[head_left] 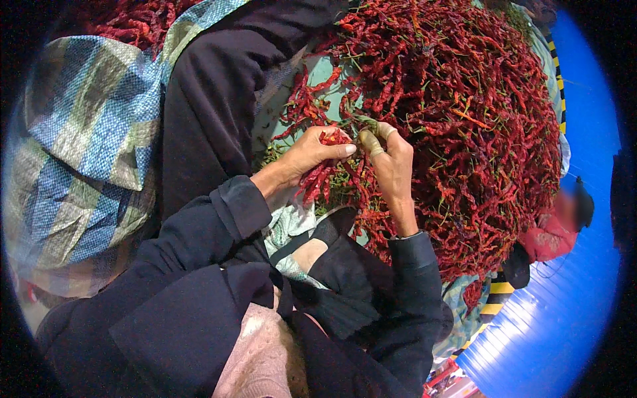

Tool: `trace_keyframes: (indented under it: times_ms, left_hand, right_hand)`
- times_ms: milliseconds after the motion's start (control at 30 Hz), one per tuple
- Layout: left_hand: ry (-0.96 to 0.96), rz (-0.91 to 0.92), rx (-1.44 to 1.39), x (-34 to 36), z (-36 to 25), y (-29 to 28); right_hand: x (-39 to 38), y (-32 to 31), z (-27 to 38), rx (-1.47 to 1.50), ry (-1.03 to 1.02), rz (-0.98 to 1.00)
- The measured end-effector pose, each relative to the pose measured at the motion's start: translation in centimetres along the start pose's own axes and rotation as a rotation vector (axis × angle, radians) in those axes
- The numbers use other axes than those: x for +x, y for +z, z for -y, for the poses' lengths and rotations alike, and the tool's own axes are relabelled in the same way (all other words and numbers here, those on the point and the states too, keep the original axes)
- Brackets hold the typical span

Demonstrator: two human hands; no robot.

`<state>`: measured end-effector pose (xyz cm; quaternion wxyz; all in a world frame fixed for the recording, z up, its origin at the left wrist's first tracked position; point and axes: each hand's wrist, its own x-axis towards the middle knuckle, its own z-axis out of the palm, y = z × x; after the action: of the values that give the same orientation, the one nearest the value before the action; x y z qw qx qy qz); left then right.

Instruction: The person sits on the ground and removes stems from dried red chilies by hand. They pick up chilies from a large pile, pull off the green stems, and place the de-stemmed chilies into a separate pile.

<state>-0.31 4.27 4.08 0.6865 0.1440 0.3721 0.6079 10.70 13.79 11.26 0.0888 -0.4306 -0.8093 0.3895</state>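
My left hand (310,154) is closed around a small bunch of dried red chilies (317,182), whose tips hang below the palm. Just to its right, my right hand (393,162) has thumb and forefinger pinched together at the greenish stems. Pale tan coverings wrap those two fingertips. The exact grip point between the hands is too small to make out. A large heap of dried red chilies (464,132) rises right beside my right hand. Loose green stems (325,199) lie below my hands, near my lap.
A blue, white and tan checked woven sack (86,146) stands at the left, with more red chilies (133,26) behind it. A person in red (551,235) is at the far right, beyond the heap. Black-and-yellow striped edging (494,298) borders a blue surface (537,331).
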Motion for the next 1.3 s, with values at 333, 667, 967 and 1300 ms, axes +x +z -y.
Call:
trace_keyframes:
  times_ms: [333,667,967,1300]
  left_hand:
    - [0.099,-0.045,0.064,-0.3,0.0,-0.4]
    - [0.617,0.311,0.676,-0.3,-0.5,-0.6]
    - [0.261,-0.245,-0.055,-1.5,-0.8,-1.1]
    - [0.145,-0.126,-0.473,-3.1,-5.7,-0.4]
  right_hand:
    - [-0.7,1.9,0.2,0.051,0.037,-0.042]
    - [-1.7,0.6,-0.9,1.056,0.739,0.292]
    - [-1.3,-1.3,-2.8,0.620,0.448,0.298]
    - [-0.9,-1.0,-5.3,-0.590,0.081,0.645]
